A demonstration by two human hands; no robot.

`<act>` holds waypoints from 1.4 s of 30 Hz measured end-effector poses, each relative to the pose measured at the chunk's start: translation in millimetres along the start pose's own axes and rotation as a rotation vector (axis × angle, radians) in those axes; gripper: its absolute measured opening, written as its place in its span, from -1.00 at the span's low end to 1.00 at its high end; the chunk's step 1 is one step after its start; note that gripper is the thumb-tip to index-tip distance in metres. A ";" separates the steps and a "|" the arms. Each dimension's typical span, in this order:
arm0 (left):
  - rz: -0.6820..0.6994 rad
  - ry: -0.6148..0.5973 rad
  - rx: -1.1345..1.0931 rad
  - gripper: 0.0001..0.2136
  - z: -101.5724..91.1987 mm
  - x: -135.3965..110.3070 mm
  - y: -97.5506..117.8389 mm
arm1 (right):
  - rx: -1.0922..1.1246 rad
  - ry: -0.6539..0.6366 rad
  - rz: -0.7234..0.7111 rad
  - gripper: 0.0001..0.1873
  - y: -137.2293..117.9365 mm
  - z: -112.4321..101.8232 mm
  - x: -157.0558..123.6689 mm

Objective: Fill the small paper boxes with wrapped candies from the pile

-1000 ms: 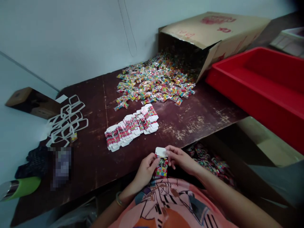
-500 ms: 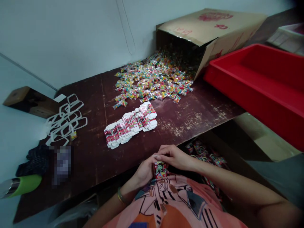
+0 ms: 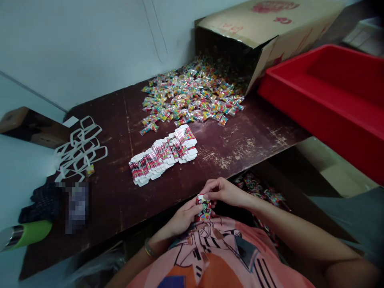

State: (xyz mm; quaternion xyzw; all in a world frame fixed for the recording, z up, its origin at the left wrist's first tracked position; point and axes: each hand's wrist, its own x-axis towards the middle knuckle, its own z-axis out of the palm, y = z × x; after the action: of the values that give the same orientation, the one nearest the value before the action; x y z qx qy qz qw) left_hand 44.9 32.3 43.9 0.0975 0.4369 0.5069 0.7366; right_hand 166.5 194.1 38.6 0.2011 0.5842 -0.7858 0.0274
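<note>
A small printed cardboard box [image 3: 205, 211], red and multicoloured with a white flap at its top, is between my two hands just in front of my shirt. My left hand [image 3: 185, 215] grips its left side, the thumb lying across the printed face. At the top edge, my right hand [image 3: 220, 193] pinches the white flap with thumb and fingers. Beyond my hands, a row of flat, overlapping printed cartons [image 3: 163, 154] with white flaps lies on the brown table [image 3: 168, 192]. Whether the box holds anything is hidden.
Small clear packets of coloured candy [image 3: 192, 98] spill from a tipped cardboard carton [image 3: 270, 24]. A red tray [image 3: 324, 96] stands to the right. White loops [image 3: 79, 154], a dark cloth [image 3: 40, 202] and a green bottle [image 3: 33, 235] lie left. Below the table edge are printed packs [image 3: 258, 188].
My fingers have shifted on the box: the left thumb now crosses its face and a white flap shows at the top under the right fingers. The view has tilted slightly.
</note>
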 end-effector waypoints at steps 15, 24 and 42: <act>0.129 0.205 0.475 -0.69 -12.0 -6.1 37.5 | -0.810 0.125 -0.504 -0.72 -21.4 -47.1 32.4; -0.014 0.121 0.704 -0.73 -58.3 -57.6 74.6 | -1.106 0.869 -0.397 -0.59 -52.0 -162.5 119.3; 0.211 0.286 0.328 -0.51 -23.7 30.0 30.9 | -0.286 0.505 -0.509 -0.64 11.9 3.9 9.1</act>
State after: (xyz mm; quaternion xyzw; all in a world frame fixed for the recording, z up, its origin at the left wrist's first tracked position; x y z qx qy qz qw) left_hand 10.0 64.6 31.5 0.1881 0.6008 0.5120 0.5844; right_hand 160.4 188.4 25.5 0.2310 0.7074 -0.6037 -0.2858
